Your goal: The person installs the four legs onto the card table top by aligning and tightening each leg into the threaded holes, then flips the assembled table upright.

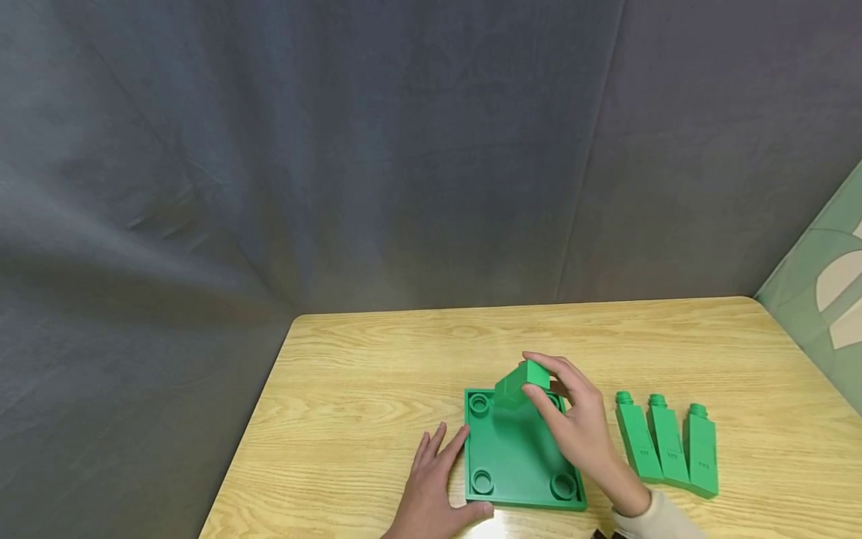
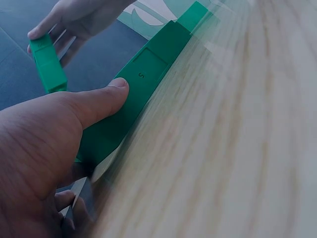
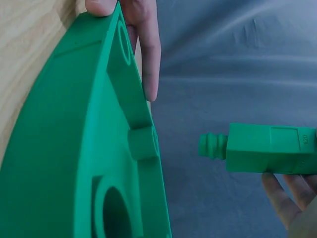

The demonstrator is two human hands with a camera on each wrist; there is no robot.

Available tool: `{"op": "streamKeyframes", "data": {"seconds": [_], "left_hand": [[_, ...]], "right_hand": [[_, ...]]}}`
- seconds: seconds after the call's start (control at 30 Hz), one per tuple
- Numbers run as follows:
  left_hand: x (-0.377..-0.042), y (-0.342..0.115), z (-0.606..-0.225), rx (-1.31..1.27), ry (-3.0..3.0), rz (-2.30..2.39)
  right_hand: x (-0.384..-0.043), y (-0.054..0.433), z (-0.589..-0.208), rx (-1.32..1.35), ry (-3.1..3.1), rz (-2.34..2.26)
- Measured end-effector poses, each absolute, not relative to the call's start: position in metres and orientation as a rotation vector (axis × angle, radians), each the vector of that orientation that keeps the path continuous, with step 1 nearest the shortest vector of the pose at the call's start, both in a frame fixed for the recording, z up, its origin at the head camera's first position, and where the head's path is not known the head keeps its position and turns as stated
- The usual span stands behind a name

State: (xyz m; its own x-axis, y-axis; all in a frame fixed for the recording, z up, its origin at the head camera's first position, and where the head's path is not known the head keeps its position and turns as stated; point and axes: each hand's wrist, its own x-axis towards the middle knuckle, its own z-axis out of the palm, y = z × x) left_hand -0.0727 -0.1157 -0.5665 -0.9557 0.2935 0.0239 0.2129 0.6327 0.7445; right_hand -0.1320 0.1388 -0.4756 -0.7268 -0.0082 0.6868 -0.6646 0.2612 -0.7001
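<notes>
A green square plastic board (image 1: 515,453) with a raised rim and round sockets at its corners lies on the wooden table. At its near left corner is my left hand (image 1: 431,490), fingers spread, the thumb (image 2: 106,101) against the near side and the index fingertip at the left edge. My right hand (image 1: 582,419) pinches a green square leg (image 1: 515,385) between thumb and fingers. The leg is held tilted above the board's far part, overlapping the far right socket in the head view. Its ribbed round end (image 3: 212,146) shows clear of the board in the right wrist view.
Three more green legs (image 1: 669,442) lie side by side on the table right of the board, ribbed ends pointing away. A dark grey cloth (image 1: 431,165) hangs behind the table's far edge (image 1: 404,311). A green patterned panel (image 1: 828,299) stands at the right.
</notes>
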Motion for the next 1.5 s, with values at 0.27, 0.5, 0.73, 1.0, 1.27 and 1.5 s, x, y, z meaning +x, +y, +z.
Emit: {"op": "streamKeyframes", "data": {"seconds": [0.27, 0.5, 0.73, 1.0, 1.27, 1.5], "left_hand": [[-0.074, -0.116, -0.565, 0.414, 2.730, 1.239], [-0.076, -0.116, -0.562, 0.394, 2.694, 1.239], [-0.077, -0.116, -0.563, 0.403, 2.685, 1.238], [-0.076, -0.116, -0.564, 0.409, 2.710, 1.233], [-0.076, -0.115, -0.565, 0.420, 2.713, 1.246], [-0.077, -0.116, -0.566, 0.435, 2.689, 1.262]], "right_hand": [[-0.146, 0.127, -0.478, 0.646, -2.044, 1.399], [-0.154, 0.121, -0.482, 0.689, -2.150, 1.291], [-0.158, 0.118, -0.486, 0.672, -2.161, 1.292], [-0.161, 0.114, -0.491, 0.678, -2.195, 1.341], [-0.163, 0.111, -0.493, 0.696, -2.223, 1.344], [-0.167, 0.108, -0.489, 0.776, -2.310, 1.371]]}}
